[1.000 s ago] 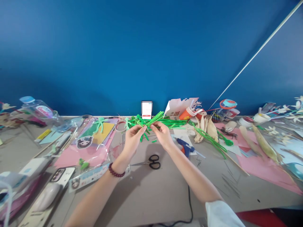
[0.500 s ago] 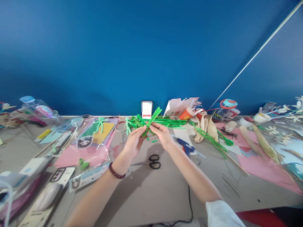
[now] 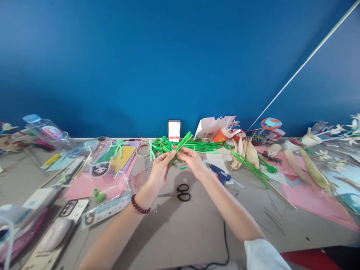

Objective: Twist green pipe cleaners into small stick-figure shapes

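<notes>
Both hands meet above the middle of the table, pinching bright green pipe cleaners (image 3: 185, 140). My left hand (image 3: 162, 165), with a dark red bead bracelet on its wrist, grips the lower part of the bundle. My right hand (image 3: 191, 160) closes its fingertips on it from the other side. The bent upper ends stick up to the right. Behind the hands lies a pile of more green pipe cleaners (image 3: 206, 145), some shaped into pieces. Black-handled scissors (image 3: 182, 192) rest on the table below the hands, their blades pointing left.
A blue glue gun (image 3: 221, 173) lies right of my right hand, with dried husks (image 3: 250, 152) beyond it. A phone (image 3: 174, 130) leans against the blue wall. On the left are pink paper (image 3: 81, 185), a plastic bottle (image 3: 46, 129) and a computer mouse (image 3: 57, 234).
My left hand has shifted slightly right, closer to my right hand. The tips of the held pipe cleaners have dipped a little. The things on the table lie as before.
</notes>
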{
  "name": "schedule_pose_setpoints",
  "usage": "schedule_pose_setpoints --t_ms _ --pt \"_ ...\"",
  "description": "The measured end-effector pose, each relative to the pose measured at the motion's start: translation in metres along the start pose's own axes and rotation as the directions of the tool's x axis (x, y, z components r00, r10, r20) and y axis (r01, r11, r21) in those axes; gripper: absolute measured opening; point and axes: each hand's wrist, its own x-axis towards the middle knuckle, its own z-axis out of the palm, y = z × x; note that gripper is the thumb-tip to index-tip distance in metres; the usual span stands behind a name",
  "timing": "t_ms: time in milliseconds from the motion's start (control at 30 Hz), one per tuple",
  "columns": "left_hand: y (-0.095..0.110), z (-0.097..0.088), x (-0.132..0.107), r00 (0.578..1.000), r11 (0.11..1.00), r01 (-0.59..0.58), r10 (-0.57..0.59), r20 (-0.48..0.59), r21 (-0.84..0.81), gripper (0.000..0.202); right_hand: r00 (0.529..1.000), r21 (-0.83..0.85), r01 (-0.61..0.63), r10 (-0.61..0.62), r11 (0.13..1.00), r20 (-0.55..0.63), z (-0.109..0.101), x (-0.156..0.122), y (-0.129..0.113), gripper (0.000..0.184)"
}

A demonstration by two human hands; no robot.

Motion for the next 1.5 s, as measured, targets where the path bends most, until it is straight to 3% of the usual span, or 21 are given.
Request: schedule_pose_setpoints --t_ms 233,300,433,633,800,1067,1367,1500 --pt "0.004 -0.003 0.001 0.999 0.998 0.032 -0.033 -0.030 -0.046 0.017 0.998 -0.052 0.019 -0.022 0.998 -0.063 -0.003 0.006 0.011 0.034" --pt "0.004 -0.003 0.002 0.998 0.995 0.059 -0.061 -0.022 -0.081 0.016 0.999 -0.067 0.043 -0.043 0.997 -0.010 -0.008 0.008 0.012 0.036" --pt "0.009 -0.004 0.004 0.992 0.987 0.117 -0.110 0.062 -0.109 0.013 0.991 -0.092 0.073 -0.062 0.993 0.117 -0.016 0.009 0.010 0.033" --pt "0.016 -0.005 0.003 0.959 0.968 0.232 -0.211 0.190 -0.093 0.010 0.993 0.058 0.047 -0.054 0.997 0.109 -0.013 0.008 0.009 0.027" --pt "0.016 -0.004 0.005 0.968 0.968 0.209 -0.183 0.174 -0.139 0.018 0.997 0.080 0.078 -0.077 0.994 -0.008 -0.013 0.013 0.012 0.026" --pt "0.016 -0.005 0.006 0.984 1.000 0.015 -0.009 0.175 -0.028 0.017 0.994 0.073 0.096 -0.092 0.993 -0.053 -0.015 0.015 0.013 0.028" --pt "0.028 -0.016 0.013 0.986 0.986 -0.046 0.020 0.165 0.161 0.030 0.998 -0.021 0.037 -0.038 0.999 -0.051 -0.017 0.012 0.007 0.023" --pt "0.035 -0.018 0.013 0.973 0.976 0.030 -0.078 0.218 0.214 0.036 0.999 -0.031 -0.050 0.050 0.998 -0.003 -0.020 0.014 0.010 0.024"
